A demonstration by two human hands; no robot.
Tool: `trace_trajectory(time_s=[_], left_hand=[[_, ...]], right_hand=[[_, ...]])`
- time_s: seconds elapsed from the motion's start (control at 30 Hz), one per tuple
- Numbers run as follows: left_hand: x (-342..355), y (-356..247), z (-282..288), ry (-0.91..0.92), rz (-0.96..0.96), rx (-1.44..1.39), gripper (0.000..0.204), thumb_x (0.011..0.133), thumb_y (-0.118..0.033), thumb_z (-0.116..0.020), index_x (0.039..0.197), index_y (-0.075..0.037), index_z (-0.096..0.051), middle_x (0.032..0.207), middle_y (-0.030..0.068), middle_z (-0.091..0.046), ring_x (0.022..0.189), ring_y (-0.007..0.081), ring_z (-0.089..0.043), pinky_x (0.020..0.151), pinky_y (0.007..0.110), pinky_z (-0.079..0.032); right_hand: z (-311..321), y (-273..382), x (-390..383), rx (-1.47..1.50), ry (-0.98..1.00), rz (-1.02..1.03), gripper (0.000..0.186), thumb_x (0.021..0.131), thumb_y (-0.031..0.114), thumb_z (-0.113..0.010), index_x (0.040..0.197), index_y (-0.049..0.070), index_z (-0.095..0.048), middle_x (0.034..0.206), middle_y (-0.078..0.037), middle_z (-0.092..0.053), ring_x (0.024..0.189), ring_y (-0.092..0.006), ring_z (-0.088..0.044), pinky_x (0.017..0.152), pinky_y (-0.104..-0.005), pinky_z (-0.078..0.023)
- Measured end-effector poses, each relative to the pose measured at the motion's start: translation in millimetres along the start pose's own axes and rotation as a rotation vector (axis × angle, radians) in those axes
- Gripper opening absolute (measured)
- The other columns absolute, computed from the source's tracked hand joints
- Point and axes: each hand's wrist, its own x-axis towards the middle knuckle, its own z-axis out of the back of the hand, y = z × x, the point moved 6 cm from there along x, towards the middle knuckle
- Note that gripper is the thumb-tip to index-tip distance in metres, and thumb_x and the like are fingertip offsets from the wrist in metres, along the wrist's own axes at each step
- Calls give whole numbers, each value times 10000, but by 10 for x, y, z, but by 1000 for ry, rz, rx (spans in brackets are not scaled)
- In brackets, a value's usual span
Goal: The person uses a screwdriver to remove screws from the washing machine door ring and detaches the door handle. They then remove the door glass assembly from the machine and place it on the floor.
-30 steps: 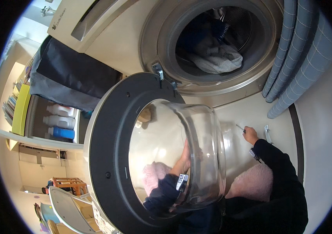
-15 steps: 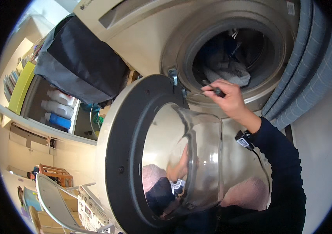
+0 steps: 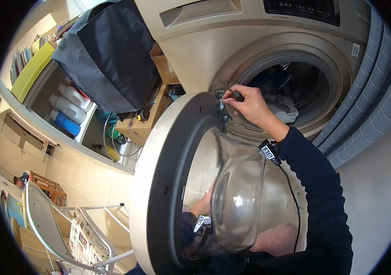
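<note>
My right hand (image 3: 250, 106) is closed around a short dark-handled tool (image 3: 238, 96), mostly hidden by the fingers. The fingertips are at the metal hinge (image 3: 220, 98) of the washing machine's round door (image 3: 162, 176). That door stands wide open, its clear glass bowl (image 3: 239, 201) bulging towards the machine. Through the glass shows what looks like my left hand (image 3: 202, 206), with a small box at its wrist; its fingers are blurred by the glass. Grey and dark laundry (image 3: 282, 107) lies in the drum behind my right hand.
The washing machine's front (image 3: 191, 46) rises behind the door. Blue checked cloth (image 3: 365, 119) hangs at the right. At the left are a dark cloth cover (image 3: 108, 55), a cardboard box (image 3: 145, 121), shelved bottles (image 3: 69, 110) and a folding chair (image 3: 90, 238). A cable (image 3: 294, 197) trails from my right wrist.
My right hand has moved from beside the drum opening to the door hinge, with the tool still in it. The view has shifted, bringing the machine's control panel into sight.
</note>
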Motion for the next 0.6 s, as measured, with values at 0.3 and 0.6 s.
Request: trace_trajectory(time_s=[0.3, 0.6], left_hand=[[113, -3, 290, -41, -104, -61, 609, 829, -666, -521, 949, -70, -549, 681, 97, -539, 566, 258, -520, 549, 415, -467], [-451, -317, 157, 124, -1078, 960, 710, 829, -384, -658, 1350, -4, -363, 1230, 265, -464, 1143, 364, -485, 956, 452, -408]], right_hand=[[-81, 89, 96, -241, -139, 258, 117, 773, 107, -704, 867, 51, -661, 743, -148, -654, 639, -254, -649, 583, -313, -484], [-79, -43, 94, -268, -191, 188, 127, 776, 150, -720, 866, 79, -666, 747, -150, -637, 643, -284, -629, 563, -332, -468]])
